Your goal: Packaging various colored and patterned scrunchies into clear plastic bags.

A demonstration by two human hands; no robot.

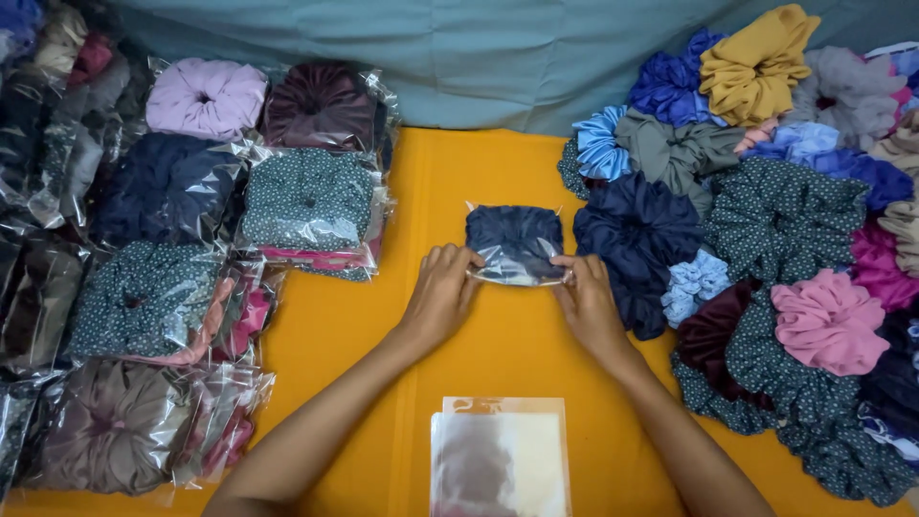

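Fingers of both hands, left [442, 292] and right [586, 299], pinch the bag's [515, 244] near edge; press the flap flat evenly, keeping the scrunchie inside clear of it.

bare orange cloth [364, 354] lies between bagged stacks [191, 278] and loose scrunchies [766, 239].

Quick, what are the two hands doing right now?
Left hand: closed, pinching the left edge of the clear bag with a navy scrunchie inside.
Right hand: closed, pinching the right edge of the same bag.
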